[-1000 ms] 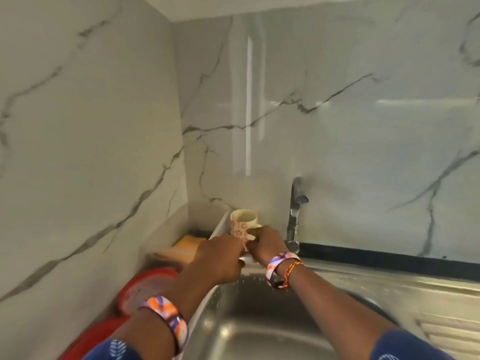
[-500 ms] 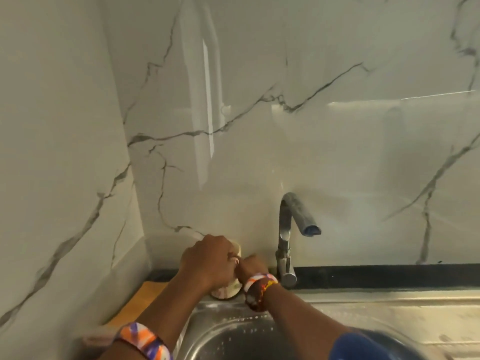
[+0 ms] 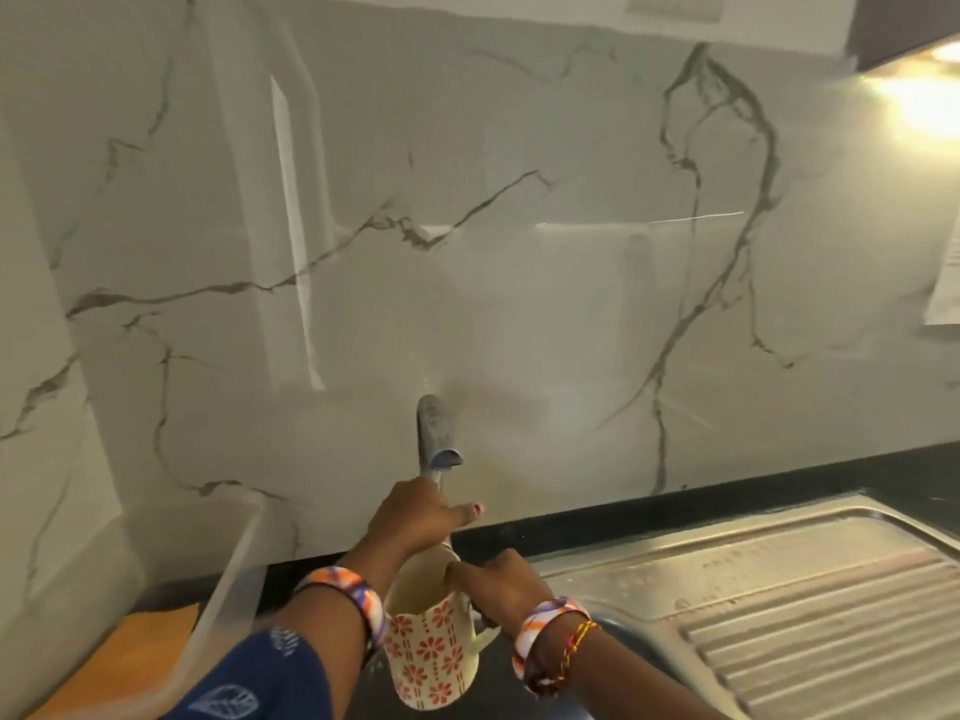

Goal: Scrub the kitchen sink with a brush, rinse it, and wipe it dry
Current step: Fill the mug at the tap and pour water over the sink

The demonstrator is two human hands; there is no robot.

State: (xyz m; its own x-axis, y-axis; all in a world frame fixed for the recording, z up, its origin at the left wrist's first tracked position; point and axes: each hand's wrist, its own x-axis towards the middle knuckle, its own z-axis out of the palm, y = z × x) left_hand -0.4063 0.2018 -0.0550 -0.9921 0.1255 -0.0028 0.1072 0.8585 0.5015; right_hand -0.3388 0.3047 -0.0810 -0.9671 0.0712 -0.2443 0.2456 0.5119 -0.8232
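A cream mug (image 3: 431, 652) with red flower print hangs upright under the steel tap (image 3: 435, 444). My right hand (image 3: 501, 584) grips the mug at its rim and handle. My left hand (image 3: 415, 517) is wrapped around the tap's stem below the spout, one finger sticking out to the right. No water is visible from the spout. The sink basin lies below the frame's lower edge, mostly hidden by my arms; only its ribbed steel drainboard (image 3: 779, 605) shows at the right. No brush is in view.
A clear plastic tub (image 3: 228, 579) stands at the left with an orange cloth (image 3: 119, 662) beside it. Marble-look wall tiles (image 3: 519, 278) rise behind the tap. A black counter strip (image 3: 727, 480) runs along the wall. A lamp glows at the top right.
The mug has come off the back ledge and now sits lower under the spout, held by my right hand. My left hand has left the mug and taken the tap stem. The view shifted right.
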